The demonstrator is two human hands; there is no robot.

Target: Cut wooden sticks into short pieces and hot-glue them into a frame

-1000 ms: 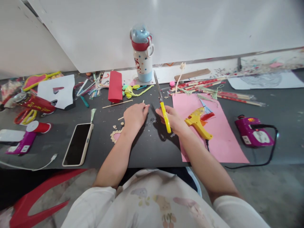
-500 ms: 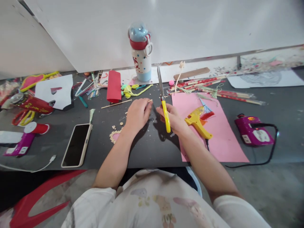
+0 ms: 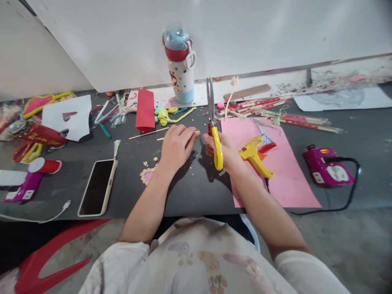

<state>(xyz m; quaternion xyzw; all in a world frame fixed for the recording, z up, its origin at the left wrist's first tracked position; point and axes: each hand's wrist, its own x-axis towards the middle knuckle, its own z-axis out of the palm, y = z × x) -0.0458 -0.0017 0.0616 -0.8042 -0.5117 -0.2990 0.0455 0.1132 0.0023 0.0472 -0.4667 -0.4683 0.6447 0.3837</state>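
A pink heart [image 3: 149,176] edged with pale bits lies on the desk [image 3: 190,196] beside the left forearm. The left hand [image 3: 177,148] pinches a pale stick [image 3: 198,132], its tip poking just past the fingers. Near that tip, the right hand's [image 3: 226,152] fingers grip the scissors [image 3: 212,122] by the handles, blades slightly parted, pointing away from the body.

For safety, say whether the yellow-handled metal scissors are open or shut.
The scissors are slightly open: a narrow gap separates their blade tips.
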